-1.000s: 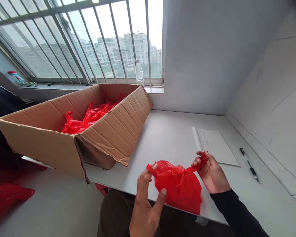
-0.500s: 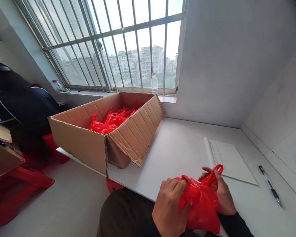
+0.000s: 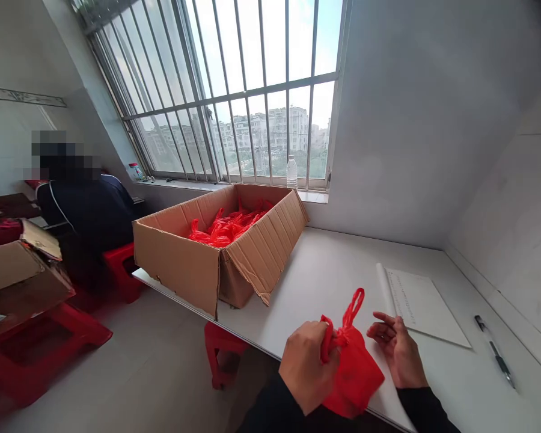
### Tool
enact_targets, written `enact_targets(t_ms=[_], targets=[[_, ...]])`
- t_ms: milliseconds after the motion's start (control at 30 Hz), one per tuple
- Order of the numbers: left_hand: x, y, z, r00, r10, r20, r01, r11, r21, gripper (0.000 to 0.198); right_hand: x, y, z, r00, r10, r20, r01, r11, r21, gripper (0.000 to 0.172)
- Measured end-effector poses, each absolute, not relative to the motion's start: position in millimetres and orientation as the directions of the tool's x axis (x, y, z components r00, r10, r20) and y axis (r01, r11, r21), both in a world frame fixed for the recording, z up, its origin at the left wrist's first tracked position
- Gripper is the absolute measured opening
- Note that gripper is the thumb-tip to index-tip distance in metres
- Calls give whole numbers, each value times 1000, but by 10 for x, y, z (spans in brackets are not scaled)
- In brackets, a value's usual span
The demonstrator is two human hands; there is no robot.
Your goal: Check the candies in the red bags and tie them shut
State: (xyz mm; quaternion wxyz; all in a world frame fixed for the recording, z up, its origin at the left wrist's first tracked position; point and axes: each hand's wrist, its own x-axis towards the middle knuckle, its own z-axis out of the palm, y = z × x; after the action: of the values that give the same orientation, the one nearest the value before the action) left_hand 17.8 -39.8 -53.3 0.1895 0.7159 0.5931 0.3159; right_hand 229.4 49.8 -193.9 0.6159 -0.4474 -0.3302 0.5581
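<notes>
My left hand [image 3: 307, 364] is closed around the knotted top of a small red plastic bag [image 3: 354, 368], which rests at the near edge of the white table [image 3: 333, 270]. One bag handle loop sticks up above the knot. My right hand [image 3: 397, 350] hovers just right of the bag, fingers loosely apart and holding nothing. Further back on the left stands an open cardboard box [image 3: 216, 252] with several red bags [image 3: 228, 227] inside.
A paper pad [image 3: 421, 304] and a pen [image 3: 493, 352] lie on the table's right side. A water bottle [image 3: 291, 172] stands on the windowsill. Another person in dark clothes [image 3: 83, 207] sits at the left near red stools [image 3: 223, 352] and a second cardboard box [image 3: 18, 273].
My right hand has let go of the bag's handle and drawn back. My left hand now grips the bag's neck alone. The camera has tilted up and turned left.
</notes>
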Motion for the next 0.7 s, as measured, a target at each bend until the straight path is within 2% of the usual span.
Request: enact_targets(t_ms=[100,200,367,567,700], targets=[[4,-486,-247,26,960,279,682,-221,697,6,2283,508,-1978,174,982,-78,-317,-19,-948,62],[-131,-550,3,-21,938,346,635,-255,730,10,2266,519,-2002,173,983,-60,-249,-16,-968,64],[-310,-651,262,-73,900,429,616,-298,729,19,2221,498,-1947,182,983,-32,-155,-4,-988,67],[-730,-389,550,-95,839,535,754,-290,589,20,2095,384,-1812,230,973,-4,-64,11,-998,63],[-1106,91,658,-147,812,565,881,-152,447,13,2052,380,-1835,258,965,-53,-39,-44,-998,67]])
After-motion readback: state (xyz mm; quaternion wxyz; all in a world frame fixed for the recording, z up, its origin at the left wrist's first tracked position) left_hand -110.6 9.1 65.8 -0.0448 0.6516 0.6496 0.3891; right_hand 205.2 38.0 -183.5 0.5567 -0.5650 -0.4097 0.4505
